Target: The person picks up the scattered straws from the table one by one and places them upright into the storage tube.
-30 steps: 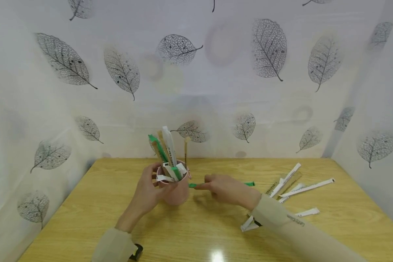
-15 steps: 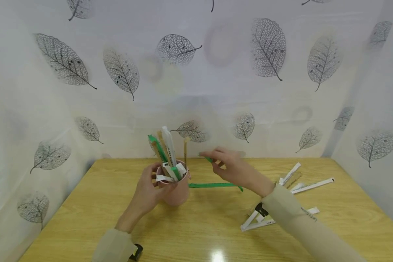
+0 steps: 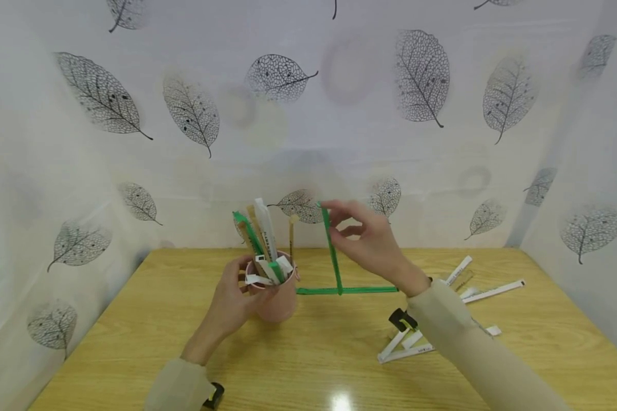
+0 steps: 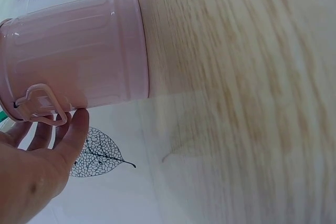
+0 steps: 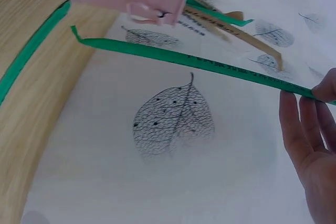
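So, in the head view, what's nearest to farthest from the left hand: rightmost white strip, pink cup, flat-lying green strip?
1. Pink cup: gripped by the left hand.
2. Flat-lying green strip: just right of the cup.
3. Rightmost white strip: far right side.

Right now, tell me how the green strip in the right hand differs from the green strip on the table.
The held strip stands nearly upright, leaning slightly; the tabletop strip lies flat on the table. The right hand pinches the held strip, while the tabletop strip lies ungripped. Both are green, long and narrow.
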`<state>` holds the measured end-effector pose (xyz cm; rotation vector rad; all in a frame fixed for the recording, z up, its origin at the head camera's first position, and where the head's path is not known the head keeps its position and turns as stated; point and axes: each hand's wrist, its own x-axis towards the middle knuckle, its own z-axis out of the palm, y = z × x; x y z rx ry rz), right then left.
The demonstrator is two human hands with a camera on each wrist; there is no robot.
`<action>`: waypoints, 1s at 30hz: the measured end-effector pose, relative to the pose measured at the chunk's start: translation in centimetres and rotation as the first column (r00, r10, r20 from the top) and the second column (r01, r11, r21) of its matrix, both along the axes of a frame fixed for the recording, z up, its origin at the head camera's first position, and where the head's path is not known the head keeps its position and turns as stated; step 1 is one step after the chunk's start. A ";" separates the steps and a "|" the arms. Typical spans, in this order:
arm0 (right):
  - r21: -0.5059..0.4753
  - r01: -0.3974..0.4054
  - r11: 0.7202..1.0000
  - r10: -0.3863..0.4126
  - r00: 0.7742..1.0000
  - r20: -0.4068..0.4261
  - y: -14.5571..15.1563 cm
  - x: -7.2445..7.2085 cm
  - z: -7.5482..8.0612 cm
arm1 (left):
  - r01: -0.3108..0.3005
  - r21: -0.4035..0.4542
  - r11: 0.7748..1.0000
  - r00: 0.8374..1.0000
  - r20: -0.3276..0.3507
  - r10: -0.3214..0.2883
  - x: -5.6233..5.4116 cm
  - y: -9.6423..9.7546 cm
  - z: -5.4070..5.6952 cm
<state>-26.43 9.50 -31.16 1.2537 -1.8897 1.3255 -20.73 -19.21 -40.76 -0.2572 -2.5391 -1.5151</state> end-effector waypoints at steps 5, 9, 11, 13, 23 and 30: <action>-0.097 -0.014 0.995 0.015 1.000 0.014 -0.9 0.1 1.4 | -0.002 -0.006 1.000 1.000 -0.006 0.002 0.0 -0.1 0.0; -0.186 -0.034 0.982 0.036 0.999 0.011 -1.9 0.0 2.4 | -0.003 -0.008 1.000 1.000 -0.012 0.003 -0.1 -0.1 0.0; -0.238 -0.047 0.970 0.050 0.999 0.004 -2.3 0.0 2.9 | -0.004 -0.010 1.000 1.000 -0.013 0.004 -0.2 -0.1 -0.1; -0.294 -0.058 0.954 0.059 0.998 -0.006 -2.6 -0.1 3.3 | -0.006 -0.013 1.000 1.000 -0.014 0.006 -0.2 -0.1 -0.2; -0.328 -0.091 0.940 0.095 0.995 -0.003 -4.1 -0.5 2.9 | -0.002 -0.001 1.000 1.000 -0.014 0.002 -0.1 -0.1 -0.2; -0.293 -0.090 0.952 0.103 0.994 0.030 -4.8 -0.7 2.3 | 0.003 -0.013 1.000 1.000 -0.015 -0.004 -0.1 -0.1 -0.2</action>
